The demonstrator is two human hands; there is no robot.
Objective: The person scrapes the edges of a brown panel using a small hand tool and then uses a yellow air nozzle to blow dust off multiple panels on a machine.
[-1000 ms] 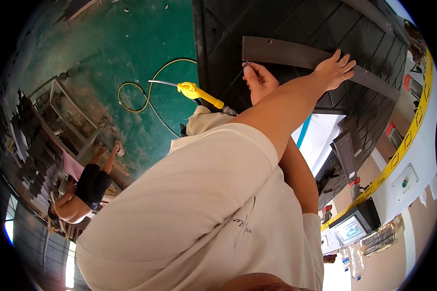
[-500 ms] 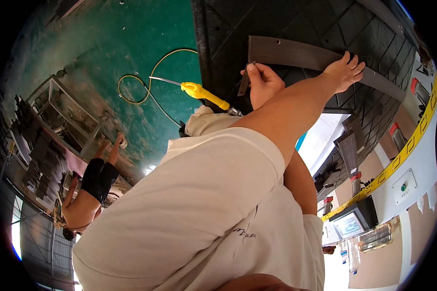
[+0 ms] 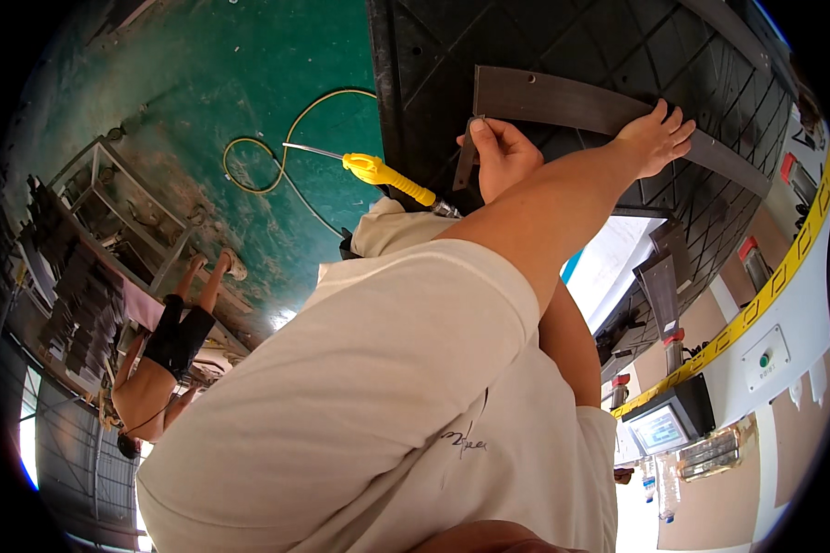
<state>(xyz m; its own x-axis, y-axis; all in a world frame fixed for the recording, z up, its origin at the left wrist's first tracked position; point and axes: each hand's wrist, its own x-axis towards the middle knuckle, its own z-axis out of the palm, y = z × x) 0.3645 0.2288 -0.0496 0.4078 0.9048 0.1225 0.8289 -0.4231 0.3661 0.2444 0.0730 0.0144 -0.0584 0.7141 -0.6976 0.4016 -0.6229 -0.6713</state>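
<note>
A long dark brown strip (image 3: 563, 100), slightly curved in the view and with a small hole near its left end, lies on the black grooved table (image 3: 438, 55). My left hand (image 3: 655, 140) rests on the strip's middle, fingers spread. My left forearm crosses over my right arm. Near the strip's left end, my right hand (image 3: 507, 158) pinches a short, narrow dark brown piece (image 3: 466, 164) between thumb and fingers. The piece's top is by the strip's lower left corner; whether they touch I cannot tell.
A yellow air blow gun (image 3: 378, 173) lies left of my right hand, by the table edge, with a hose (image 3: 290, 129) over the green floor. To the right are red-topped clamps (image 3: 673, 339), a yellow-edged machine (image 3: 738, 324) and a screen (image 3: 659, 429). Another person (image 3: 180, 341) works far left.
Both my hands stay in nearly the same place, and the strip lies as before. The other person at the far left has shifted posture slightly.
</note>
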